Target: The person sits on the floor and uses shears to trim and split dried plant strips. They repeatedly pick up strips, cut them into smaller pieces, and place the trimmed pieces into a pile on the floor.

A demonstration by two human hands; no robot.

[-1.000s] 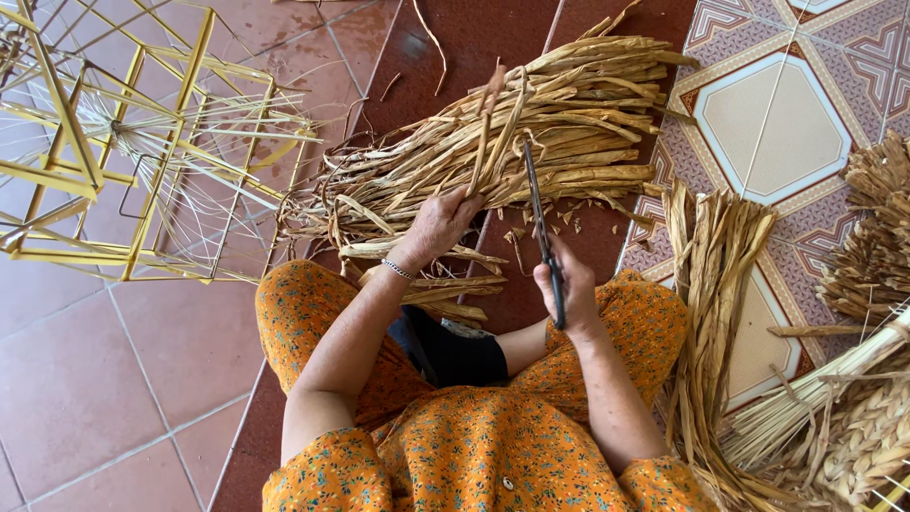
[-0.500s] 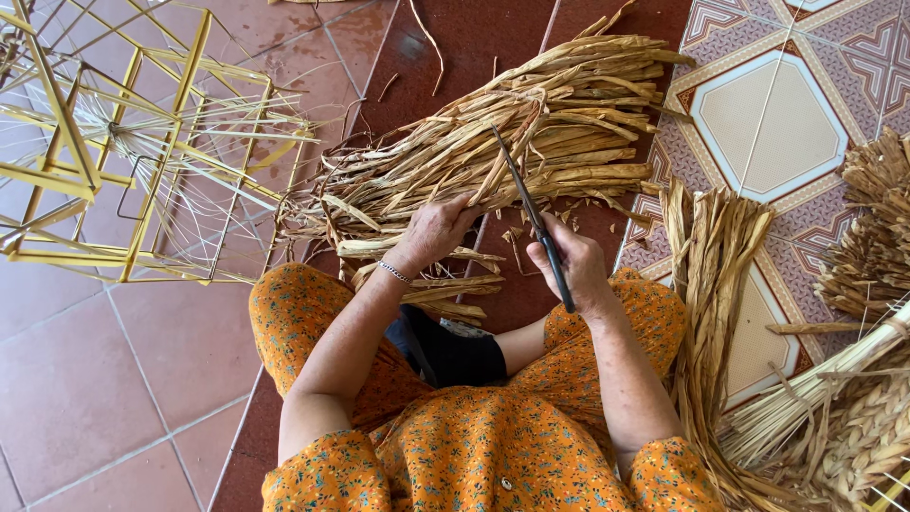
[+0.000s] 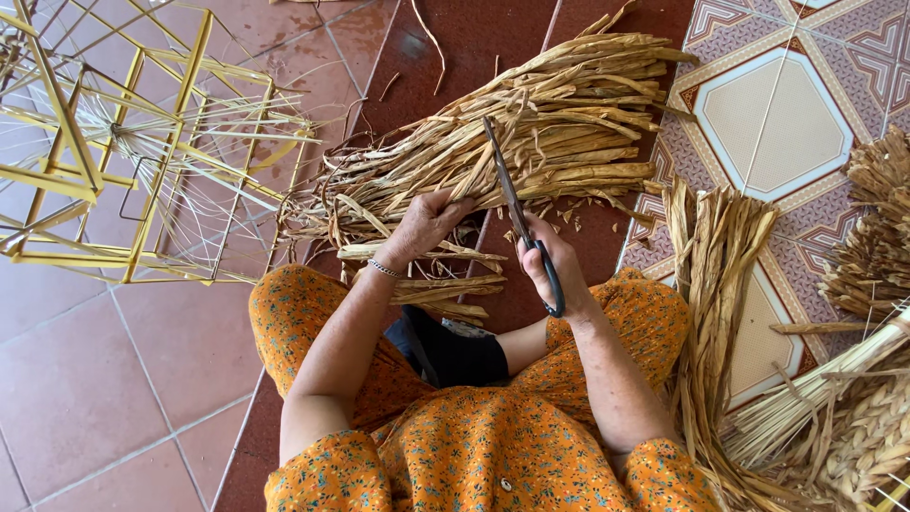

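My right hand grips the dark handles of a pair of scissors, whose long blades point up and away into a big bundle of dried straw strips lying on the floor. My left hand grasps several strips at the near end of that bundle. Short cut pieces lie between my knees. I sit on the floor in orange flowered clothes, with a thin bracelet on the left wrist.
A yellow wire frame with straw strands stands at the left on red floor tiles. A second sheaf of straw lies by my right knee on patterned tiles. Woven and bundled straw is piled at the right edge.
My right hand has tilted the scissors so the blades lean further left over the bundle. My left hand has shifted slightly on the strips.
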